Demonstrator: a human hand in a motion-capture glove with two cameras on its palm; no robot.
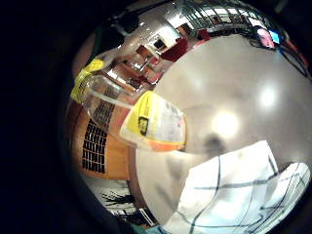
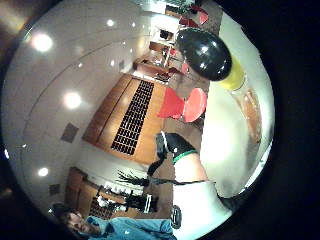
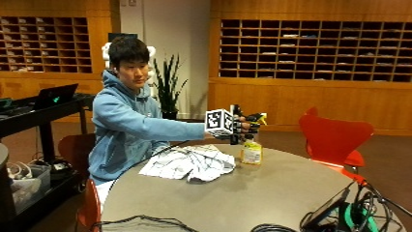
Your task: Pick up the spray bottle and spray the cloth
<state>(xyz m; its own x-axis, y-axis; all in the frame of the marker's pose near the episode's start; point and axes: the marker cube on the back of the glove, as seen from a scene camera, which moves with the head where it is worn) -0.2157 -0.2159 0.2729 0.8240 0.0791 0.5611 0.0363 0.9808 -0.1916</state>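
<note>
On round grey table (image 3: 270, 193), spray bottle (image 3: 251, 151) is standing upright, w/ yellow label and yellowish liquid low in it. Right hand (image 3: 241, 126) in black glove is reaching over from person's side and sitting at the bottle's head, up at the trigger end; fingers are curling fwd around the top, but can't tell for sure from outside view whether they're actually closing on it or just touching. Bottle base is resting on the tabletop.

Cloth (image 3: 188, 163), white w/ thin dark check lines, is lying crumpled on table just beside the bottle, on the person's side, nearer the table edge. Not touching bottle as far as visible.

Little-finger-side palm view: bottle (image 1: 136, 114) is filling a good part of frame, so it's close to palm; clear body, yellow label, yellow top. Cloth (image 1: 234, 195) is lying flat on grey table (image 1: 234, 87) next to it, dark grid lines showing.

Thumb-side palm view: bottle's yellow neck (image 2: 234, 80) w/ a dark rounded shape over it is showing close by, table (image 2: 220, 145) stretching past it.

Elsewhere: red chair (image 3: 331, 137) is standing at far side of table, cables (image 3: 141, 223) are lying along near edge, black cart (image 3: 38, 108) w/ laptop is sitting behind the person.
</note>
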